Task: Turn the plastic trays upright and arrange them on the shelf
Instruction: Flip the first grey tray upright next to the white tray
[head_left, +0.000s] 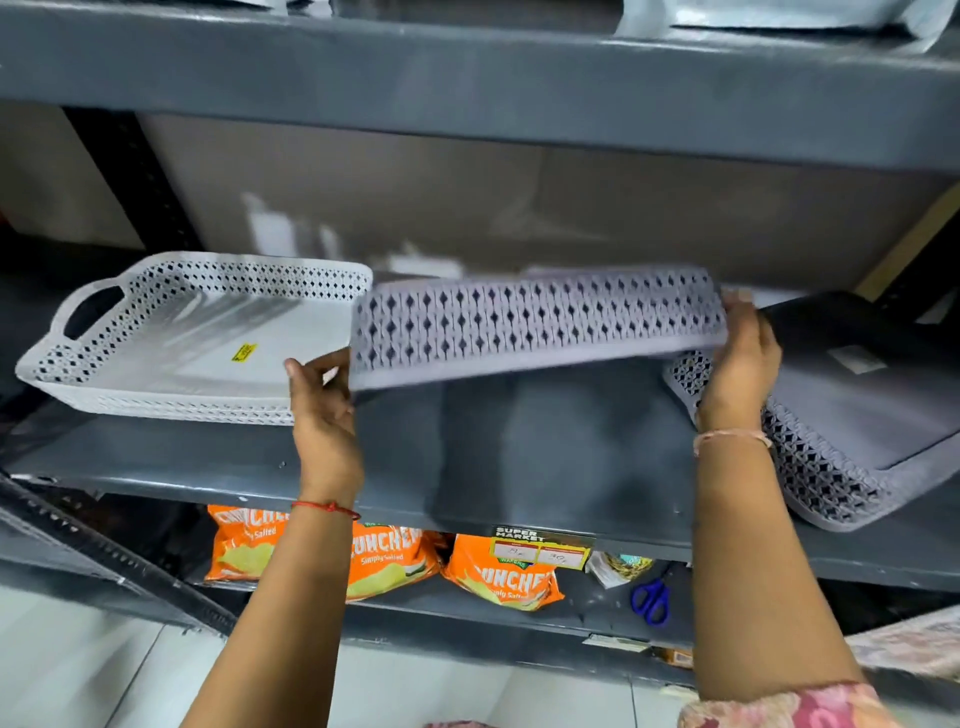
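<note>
A lilac-grey perforated plastic tray (535, 322) hangs above the middle of the grey shelf (519, 457), tilted so its long side wall faces me. My left hand (322, 400) grips its left end and my right hand (743, 358) grips its right end. A white perforated tray (197, 332) sits upright on the shelf's left part, with a yellow sticker on its floor. At the right, another lilac-grey tray (852, 431) lies upside down, its rim jutting over the shelf's front edge. Behind it lies a dark tray (831, 322), partly hidden.
The shelf above (467, 78) hangs low over the trays. A black upright post (140, 176) stands at the back left. Below, orange snack bags (493, 577) and blue scissors (649, 600) lie on the lower shelf, behind a price label (540, 548).
</note>
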